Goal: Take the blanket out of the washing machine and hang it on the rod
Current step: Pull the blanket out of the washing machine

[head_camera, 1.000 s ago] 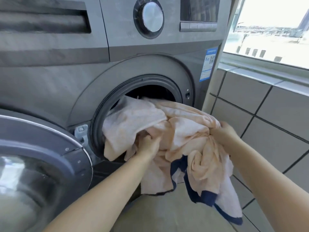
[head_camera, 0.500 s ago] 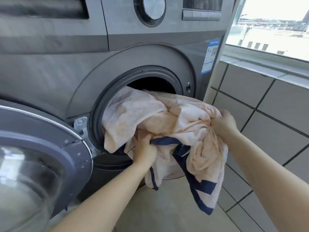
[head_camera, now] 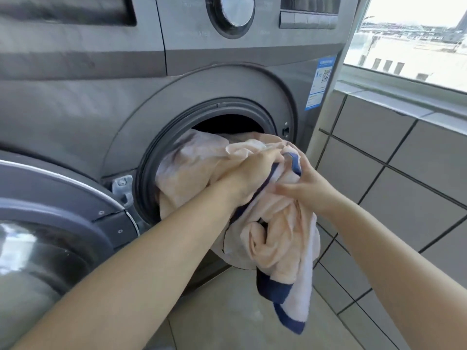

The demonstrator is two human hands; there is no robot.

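Compared with half a second ago, I see my left hand [head_camera: 255, 173] raised from the underside of the peach terry-cloth blanket with navy-blue edging [head_camera: 275, 238] to its upper bunch, where it now sits just beside my right hand [head_camera: 307, 188]; the two hands were apart before. The left-hand fingers are curled closed over a fold of the blanket, with the navy edge running under the palm. The right-hand fingers are closed around the bunched fabric next to it, the thumb laid across the cloth. The blue-bordered corner, which hung lower and nearer the middle before, now dangles to the right, above the pale tiled floor [head_camera: 227, 311]. Container status: the grey front-loading washing machine [head_camera: 83, 102] has its round opening with a dark rubber gasket [head_camera: 151, 170] exposed, and the blanket is partly inside the drum, its upper folds resting on the gasket rim, with the remainder drawn out and hanging in front. The space above the fabric inside the drum is dark; I cannot tell what else it contains. The chrome-rimmed glass door [head_camera: 50, 238] stands swung open at lower left. A grey tiled wall [head_camera: 404, 157] lies to the right.
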